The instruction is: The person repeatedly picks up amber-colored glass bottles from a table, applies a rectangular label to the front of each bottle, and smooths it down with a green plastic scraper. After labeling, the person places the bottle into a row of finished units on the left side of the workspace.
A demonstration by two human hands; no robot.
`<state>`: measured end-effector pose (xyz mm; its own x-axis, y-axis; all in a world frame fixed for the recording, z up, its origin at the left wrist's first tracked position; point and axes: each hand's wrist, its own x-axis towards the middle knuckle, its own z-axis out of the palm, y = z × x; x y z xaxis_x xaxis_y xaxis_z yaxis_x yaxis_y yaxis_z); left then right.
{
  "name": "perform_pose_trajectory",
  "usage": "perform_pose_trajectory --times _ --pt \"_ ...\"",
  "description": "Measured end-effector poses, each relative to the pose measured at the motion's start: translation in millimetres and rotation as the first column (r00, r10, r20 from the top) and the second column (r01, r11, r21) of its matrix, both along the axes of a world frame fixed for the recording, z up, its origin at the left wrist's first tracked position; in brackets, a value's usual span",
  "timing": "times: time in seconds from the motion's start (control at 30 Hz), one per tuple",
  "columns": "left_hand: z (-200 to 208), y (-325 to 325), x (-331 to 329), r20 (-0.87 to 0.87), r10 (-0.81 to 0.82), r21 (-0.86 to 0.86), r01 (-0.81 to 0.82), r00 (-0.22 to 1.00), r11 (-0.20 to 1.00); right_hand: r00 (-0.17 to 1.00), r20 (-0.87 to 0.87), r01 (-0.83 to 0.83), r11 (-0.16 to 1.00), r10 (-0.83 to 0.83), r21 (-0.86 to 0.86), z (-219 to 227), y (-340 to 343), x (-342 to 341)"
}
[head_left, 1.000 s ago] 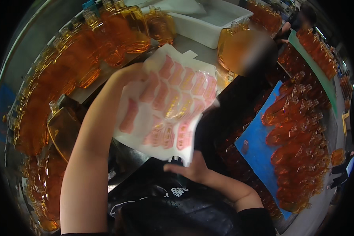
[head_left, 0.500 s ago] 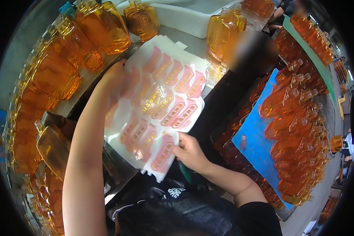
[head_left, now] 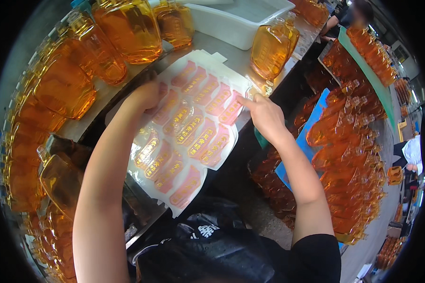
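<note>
Nearer the person than the white tub, a sheet of labels lies slanted, its far end on the metal table, pink shapes with gold lettering showing across it, some flashing with glare. And the right hand is right there, below the tub's right end, fingers bent, thumb laid on the sheet's right edge; whether it pinches the paper, one cannot tell. Over on the near-left side of the tub, the left hand sits blurred at the sheet's left edge, its grip impossible to make out, the forearm crossing that side of the paper. Just to the tub's right, a pair of amber bottles stands upright; to its left, big amber bottles crowd together, and a long curving row sweeps down toward the person. Well right of the tub and nearer the person, a blue board shows beside a mass of orange bottles, while farther right runs a green board, and beyond the tub's right end a co-worker is at the far side.
</note>
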<state>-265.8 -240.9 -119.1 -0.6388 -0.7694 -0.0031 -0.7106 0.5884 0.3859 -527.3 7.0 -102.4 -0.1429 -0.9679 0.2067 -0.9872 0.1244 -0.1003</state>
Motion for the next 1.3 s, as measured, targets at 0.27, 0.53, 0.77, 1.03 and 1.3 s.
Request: perform_pose_trajectory --times 0.27,0.53,0.77,1.03,1.3 --pt "189 144 64 -0.004 -0.439 0.161 0.434 0.899 0.887 0.825 0.471 0.370 0.928 -0.312 -0.035 -21 10 -29" --pt "223 241 242 -0.351 0.095 -0.207 -0.176 0.932 0.962 0.264 0.883 0.331 0.896 -0.389 0.296 -44 -2 -29" --pt "115 309 263 -0.448 0.409 -0.008 -0.461 0.795 0.887 0.967 -0.212 0.073 0.949 -0.143 -0.308 53 21 24" --pt "88 296 249 -0.583 0.454 0.064 -0.519 0.674 0.852 0.553 0.560 -0.393 0.785 0.618 -0.479 196 5 212" --pt "84 290 261 -0.644 0.325 -0.028 -0.446 0.693 0.895 0.268 0.815 -0.859 0.510 0.514 -0.040 177 -95 332"
